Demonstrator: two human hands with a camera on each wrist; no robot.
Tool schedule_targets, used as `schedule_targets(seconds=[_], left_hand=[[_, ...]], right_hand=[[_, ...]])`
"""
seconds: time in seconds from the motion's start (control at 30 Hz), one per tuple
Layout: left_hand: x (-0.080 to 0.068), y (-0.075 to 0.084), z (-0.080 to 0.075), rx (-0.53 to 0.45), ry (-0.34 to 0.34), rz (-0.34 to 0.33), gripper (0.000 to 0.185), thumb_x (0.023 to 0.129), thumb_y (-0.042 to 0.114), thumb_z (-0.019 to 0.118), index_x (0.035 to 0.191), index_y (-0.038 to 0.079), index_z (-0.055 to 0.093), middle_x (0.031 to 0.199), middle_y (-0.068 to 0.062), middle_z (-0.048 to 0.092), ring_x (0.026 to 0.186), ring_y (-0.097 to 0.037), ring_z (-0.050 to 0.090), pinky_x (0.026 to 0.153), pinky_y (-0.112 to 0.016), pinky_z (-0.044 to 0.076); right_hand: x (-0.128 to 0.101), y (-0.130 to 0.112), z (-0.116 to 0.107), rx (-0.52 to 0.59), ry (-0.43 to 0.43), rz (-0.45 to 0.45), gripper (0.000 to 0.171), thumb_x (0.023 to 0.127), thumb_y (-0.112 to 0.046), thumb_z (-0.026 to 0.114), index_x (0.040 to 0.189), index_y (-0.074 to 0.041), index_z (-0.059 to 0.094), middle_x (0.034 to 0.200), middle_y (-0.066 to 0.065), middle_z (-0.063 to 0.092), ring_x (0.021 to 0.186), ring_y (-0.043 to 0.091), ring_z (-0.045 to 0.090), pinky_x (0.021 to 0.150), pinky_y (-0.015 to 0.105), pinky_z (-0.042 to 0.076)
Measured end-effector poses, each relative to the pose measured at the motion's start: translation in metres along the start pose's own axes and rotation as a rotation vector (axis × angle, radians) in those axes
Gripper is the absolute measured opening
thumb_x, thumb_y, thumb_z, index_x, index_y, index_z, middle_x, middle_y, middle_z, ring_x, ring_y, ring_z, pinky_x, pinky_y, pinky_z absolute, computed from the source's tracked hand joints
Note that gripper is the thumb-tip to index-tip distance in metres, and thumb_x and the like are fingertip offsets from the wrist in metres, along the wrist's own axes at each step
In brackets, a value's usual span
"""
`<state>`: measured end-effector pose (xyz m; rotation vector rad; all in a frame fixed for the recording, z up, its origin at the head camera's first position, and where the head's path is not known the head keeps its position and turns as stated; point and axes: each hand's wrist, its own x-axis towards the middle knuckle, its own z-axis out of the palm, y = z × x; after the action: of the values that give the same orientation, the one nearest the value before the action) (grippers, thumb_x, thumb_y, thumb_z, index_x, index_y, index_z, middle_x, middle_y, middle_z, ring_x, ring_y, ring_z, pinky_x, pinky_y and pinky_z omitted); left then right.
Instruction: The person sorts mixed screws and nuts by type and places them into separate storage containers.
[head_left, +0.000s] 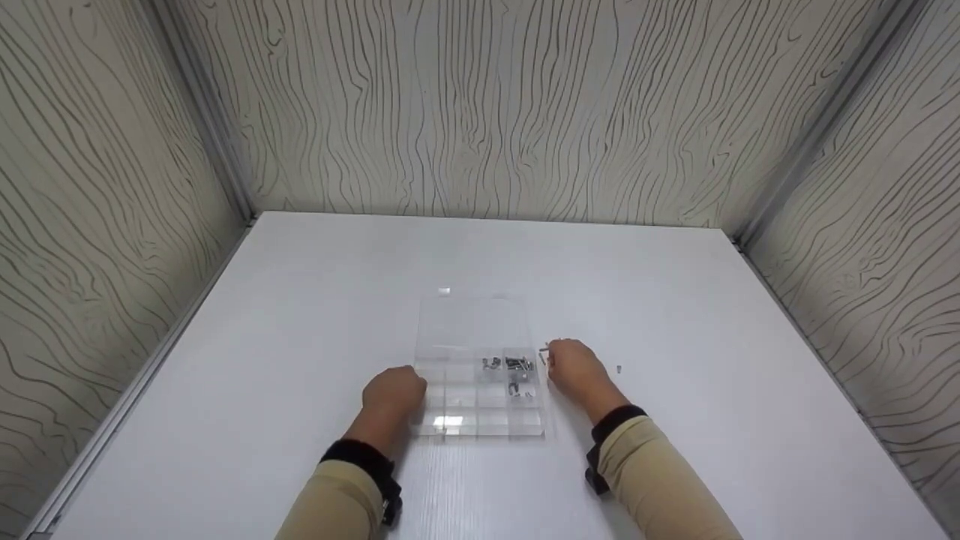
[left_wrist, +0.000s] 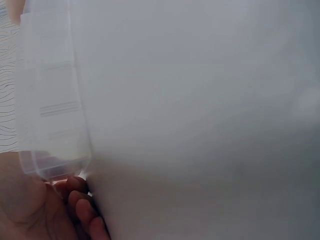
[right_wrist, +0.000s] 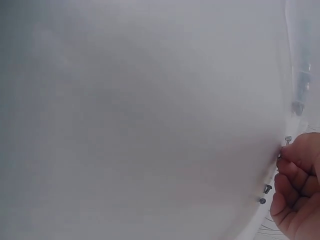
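A clear plastic compartment box [head_left: 457, 412] lies on the white table with its lid [head_left: 472, 322] folded back flat behind it. My left hand [head_left: 394, 390] holds the box by its left side; in the left wrist view the curled fingers [left_wrist: 87, 210] are at the box's end. Just off the right side, my right hand [head_left: 577, 367] pinches a small screw, mostly hidden by the fingertips, close over the tabletop. Loose screws [right_wrist: 267, 189] lie around that hand. Small metal screws [head_left: 520, 364] fill part of a right-hand compartment, and a few pieces [head_left: 491, 363] sit in the one beside it.
One more small screw [head_left: 619, 369] lies on the table to the right of my right hand. Wood-patterned panels [head_left: 480, 112] rise behind the white table [head_left: 337, 300] and on both sides, with metal posts [head_left: 202, 112] at the corners.
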<state>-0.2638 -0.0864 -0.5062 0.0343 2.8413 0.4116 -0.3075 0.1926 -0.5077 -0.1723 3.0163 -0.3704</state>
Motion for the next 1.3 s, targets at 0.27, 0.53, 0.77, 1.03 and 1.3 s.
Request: schedule_targets(seconds=[0.27, 0.53, 0.77, 1.03, 1.3], left_hand=[[0.0, -0.002, 0.0, -0.095, 0.012, -0.051, 0.023, 0.086, 0.019, 0.045, 0.075, 0.007, 0.061, 0.079, -0.008, 0.061, 0.069, -0.02, 0.051, 0.058, -0.036, 0.048], [0.002, -0.002, 0.001, -0.093, 0.014, -0.064, 0.026, 0.088, 0.021, 0.043, 0.082, 0.004, 0.063, 0.084, -0.01, 0.063, 0.073, -0.021, 0.055, 0.062, -0.038, 0.05], [0.0, -0.001, 0.0, -0.021, 0.009, -0.008, 0.017, 0.085, 0.014, 0.049, 0.081, 0.005, 0.063, 0.087, -0.009, 0.062, 0.076, -0.021, 0.055, 0.063, -0.037, 0.049], [0.0, -0.001, 0.0, 0.122, -0.035, 0.069, 0.021, 0.086, 0.01, 0.054, 0.102, 0.003, 0.066, 0.116, -0.009, 0.06, 0.1, -0.029, 0.057, 0.072, -0.04, 0.051], [0.002, -0.002, 0.002, 0.021, 0.008, 0.01, 0.02, 0.085, 0.015, 0.051, 0.091, 0.003, 0.065, 0.094, -0.009, 0.063, 0.079, -0.022, 0.056, 0.066, -0.038, 0.05]], right_hand=[[0.003, -0.009, -0.011, 0.034, 0.034, -0.05, 0.006, 0.077, -0.005, 0.063, 0.075, -0.006, 0.057, 0.072, 0.005, 0.056, 0.072, 0.023, 0.054, 0.067, 0.036, 0.048], [0.004, -0.028, -0.019, 0.061, 0.039, -0.097, 0.005, 0.076, -0.006, 0.062, 0.077, -0.007, 0.058, 0.073, 0.003, 0.056, 0.071, 0.019, 0.053, 0.066, 0.034, 0.047], [0.001, -0.042, -0.017, 0.099, 0.018, -0.103, 0.003, 0.078, -0.007, 0.062, 0.081, -0.008, 0.06, 0.077, 0.002, 0.057, 0.075, 0.018, 0.055, 0.071, 0.033, 0.048], [0.001, -0.041, -0.016, 0.11, 0.032, -0.121, 0.006, 0.08, -0.007, 0.063, 0.076, -0.011, 0.06, 0.078, 0.001, 0.058, 0.076, 0.017, 0.056, 0.07, 0.032, 0.049], [0.004, -0.027, -0.019, 0.095, 0.091, -0.102, 0.005, 0.081, -0.006, 0.06, 0.086, -0.007, 0.059, 0.08, 0.004, 0.055, 0.076, 0.021, 0.054, 0.069, 0.035, 0.047]])
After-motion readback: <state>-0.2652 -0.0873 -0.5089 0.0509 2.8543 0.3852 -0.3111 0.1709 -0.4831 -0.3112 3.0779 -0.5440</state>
